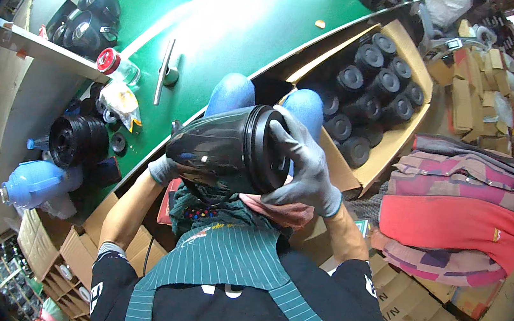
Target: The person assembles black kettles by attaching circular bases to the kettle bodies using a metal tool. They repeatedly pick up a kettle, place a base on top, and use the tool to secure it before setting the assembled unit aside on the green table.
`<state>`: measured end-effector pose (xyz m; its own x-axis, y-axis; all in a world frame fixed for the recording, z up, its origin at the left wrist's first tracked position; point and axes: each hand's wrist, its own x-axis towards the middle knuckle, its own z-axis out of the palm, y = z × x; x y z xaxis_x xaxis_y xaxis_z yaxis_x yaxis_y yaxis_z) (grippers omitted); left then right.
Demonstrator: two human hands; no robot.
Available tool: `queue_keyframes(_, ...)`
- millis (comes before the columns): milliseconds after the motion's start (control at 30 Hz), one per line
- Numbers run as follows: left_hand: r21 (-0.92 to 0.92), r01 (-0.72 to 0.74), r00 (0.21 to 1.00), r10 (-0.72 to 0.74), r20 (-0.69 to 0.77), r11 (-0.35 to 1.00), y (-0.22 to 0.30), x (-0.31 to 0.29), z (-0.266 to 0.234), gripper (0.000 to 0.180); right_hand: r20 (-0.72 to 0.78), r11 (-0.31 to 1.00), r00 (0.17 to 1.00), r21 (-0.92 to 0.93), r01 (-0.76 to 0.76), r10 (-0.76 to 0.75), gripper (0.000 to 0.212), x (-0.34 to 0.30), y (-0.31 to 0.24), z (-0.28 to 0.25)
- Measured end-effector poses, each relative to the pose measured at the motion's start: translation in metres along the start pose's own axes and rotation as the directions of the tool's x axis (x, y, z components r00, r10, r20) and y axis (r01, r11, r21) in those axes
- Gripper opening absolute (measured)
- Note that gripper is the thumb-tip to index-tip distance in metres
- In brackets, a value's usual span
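Observation:
A glossy black canister-like vessel (210, 151) lies tilted on its side above my lap, its wide ringed end towards the right. My left hand (165, 170), in a grey glove, grips its narrower left end; most of those fingers are hidden behind it. On the other end sits a round black cap (271, 151). My gloved right hand (305, 160) wraps around the cap's edge, thumb below and fingers above.
A cardboard box (396, 123) full of black round-capped parts stands to the right of my knees. On the green table (215, 33) are a metal rod tool (164, 72), a red-lidded jar (118, 66) and black rings (76, 141). Folded clothes (455, 217) lie at right.

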<state>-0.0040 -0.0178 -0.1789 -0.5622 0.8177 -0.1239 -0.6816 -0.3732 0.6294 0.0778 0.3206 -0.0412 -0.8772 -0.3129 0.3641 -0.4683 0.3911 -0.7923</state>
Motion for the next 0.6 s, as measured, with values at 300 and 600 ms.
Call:
queue_keyframes(300,0.978,-0.09,0.674,0.711,0.2,-0.189,0.05,-0.014,0.051,0.041,-0.005,0.829,0.855,0.249,-0.501,0.519,0.08,-0.022,-0.007,0.015)
queue_keyframes(600,0.736,-0.19,0.91,0.398,-0.115,0.649,0.042,0.001,0.049,0.045,-0.202,0.945,0.973,0.278,0.17,-0.116,0.105,0.007,0.01,0.027)
